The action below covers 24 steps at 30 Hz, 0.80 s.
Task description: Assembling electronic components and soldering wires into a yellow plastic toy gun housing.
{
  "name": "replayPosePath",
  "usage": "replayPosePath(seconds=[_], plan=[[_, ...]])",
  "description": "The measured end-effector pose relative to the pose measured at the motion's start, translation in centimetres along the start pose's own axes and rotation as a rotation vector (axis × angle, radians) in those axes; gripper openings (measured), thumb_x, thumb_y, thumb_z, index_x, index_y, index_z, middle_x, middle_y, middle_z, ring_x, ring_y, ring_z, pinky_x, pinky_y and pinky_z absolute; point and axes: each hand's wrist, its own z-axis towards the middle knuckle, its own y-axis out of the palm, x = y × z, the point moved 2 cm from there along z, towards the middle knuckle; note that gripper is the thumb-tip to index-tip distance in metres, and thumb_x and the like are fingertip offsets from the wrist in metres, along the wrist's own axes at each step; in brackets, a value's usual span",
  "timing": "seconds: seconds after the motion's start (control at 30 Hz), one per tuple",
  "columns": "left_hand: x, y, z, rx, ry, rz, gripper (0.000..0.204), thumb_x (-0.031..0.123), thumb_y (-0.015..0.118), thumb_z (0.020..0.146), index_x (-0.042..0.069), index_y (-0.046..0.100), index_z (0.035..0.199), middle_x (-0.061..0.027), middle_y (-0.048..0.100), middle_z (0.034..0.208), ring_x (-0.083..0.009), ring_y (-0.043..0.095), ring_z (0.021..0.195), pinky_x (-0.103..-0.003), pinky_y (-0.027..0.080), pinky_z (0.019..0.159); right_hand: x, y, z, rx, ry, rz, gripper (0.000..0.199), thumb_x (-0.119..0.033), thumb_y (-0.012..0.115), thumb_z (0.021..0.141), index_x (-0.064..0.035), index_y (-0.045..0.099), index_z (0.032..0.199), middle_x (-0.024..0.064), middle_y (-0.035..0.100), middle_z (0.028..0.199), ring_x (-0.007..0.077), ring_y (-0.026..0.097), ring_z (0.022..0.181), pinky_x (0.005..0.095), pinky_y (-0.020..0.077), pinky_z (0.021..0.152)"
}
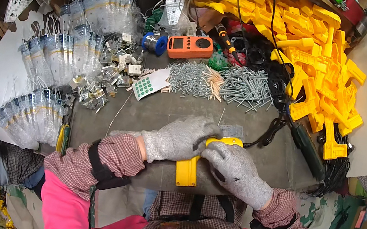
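Observation:
A yellow plastic tool housing point(187, 171) lies at the front middle of the work table, its handle pointing toward me. My left hand point(178, 139), in a grey knit glove, closes on it from the left near the wide head. From the right my right hand point(238, 172), gloved alike, grips the same housing, with fingers curled over its upper part. A black cable point(257, 141) runs from the head's right end. Just beyond the head lies a small clear, flat piece point(232, 131), partly hidden. What the fingertips touch inside the housing cannot be made out.
Beyond my hands lie heaps of screws point(245, 87), a white sticker sheet point(150, 83), metal parts point(126, 63), an orange meter point(190, 47) and a blue solder spool point(154, 43). Bagged parts point(41, 114) fill the left; yellow housings point(320, 75) pile up at right, near a dark green rod point(307, 151).

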Motion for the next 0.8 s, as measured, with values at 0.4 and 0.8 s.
replayPosePath(seconds=[0.4,0.8], plan=[[-0.3,-0.3,-1.8,0.246,-0.142,0.08,0.029,0.011,0.061,0.077,0.005,0.063,0.104,-0.0186,0.063,0.108,-0.0416,0.059,0.101,-0.049,0.049,0.089,3.5,-1.9,2.1,0.307,0.228,0.564,0.018,0.004,0.056,0.087,-0.005,0.058,0.102,0.015,0.061,0.086,0.0245,0.068,0.084,0.0326,0.0548,0.074],[2.8,1.2,-1.5,0.081,-0.255,0.087,0.059,0.028,0.065,0.086,0.015,0.052,0.142,-0.0169,0.061,0.122,-0.0393,0.058,0.11,-0.048,0.048,0.096,11.6,-7.7,-8.3,0.527,0.505,-0.36,0.033,-0.016,0.07,0.088,-0.009,0.065,0.12,0.0145,0.063,0.115,0.0353,0.061,0.102,0.0411,0.05,0.091]])
